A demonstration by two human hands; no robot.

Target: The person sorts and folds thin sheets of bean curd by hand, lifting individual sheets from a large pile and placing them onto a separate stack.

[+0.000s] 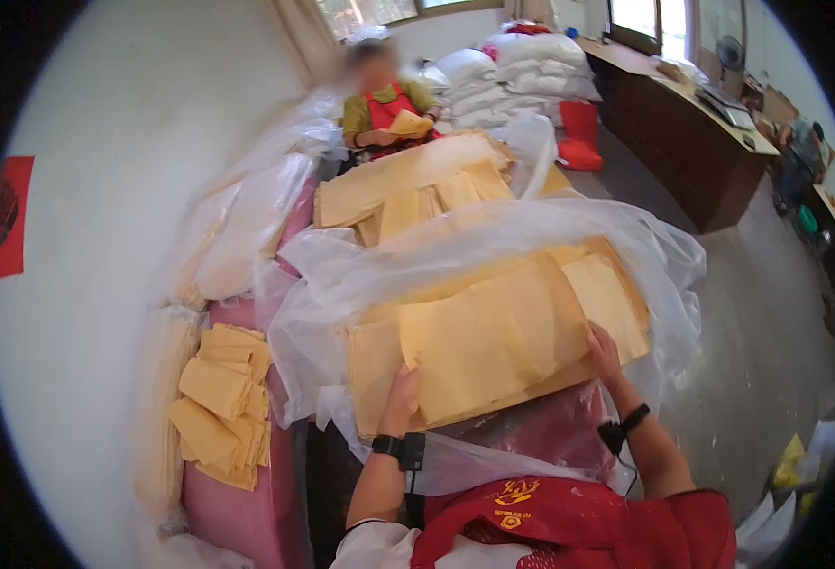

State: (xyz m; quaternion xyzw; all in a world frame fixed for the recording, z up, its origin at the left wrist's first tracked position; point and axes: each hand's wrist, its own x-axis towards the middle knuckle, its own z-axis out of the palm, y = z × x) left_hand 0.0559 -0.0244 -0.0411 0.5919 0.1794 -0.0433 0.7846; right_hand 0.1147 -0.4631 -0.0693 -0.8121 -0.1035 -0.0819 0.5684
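A wide yellow sheet (498, 332) stretches between my two hands, over a stack of similar yellow sheets (370, 365). My left hand (404, 391) pinches its lower left edge, thumb on top. At the right edge my right hand (604, 351) grips it, fingers partly hidden beneath. Clear plastic film (322, 294) lies spread around and under the stack. Part of the pink table surface (559, 427) shows between the stack and my red apron (522, 512).
Folded yellow sheets (218, 389) lie in a pile on a pink surface at left. Across from me a person (389, 104) holds a yellow sheet behind another stack (417, 175). White sacks (531, 71) are piled at the back, near a dark wooden counter (673, 142).
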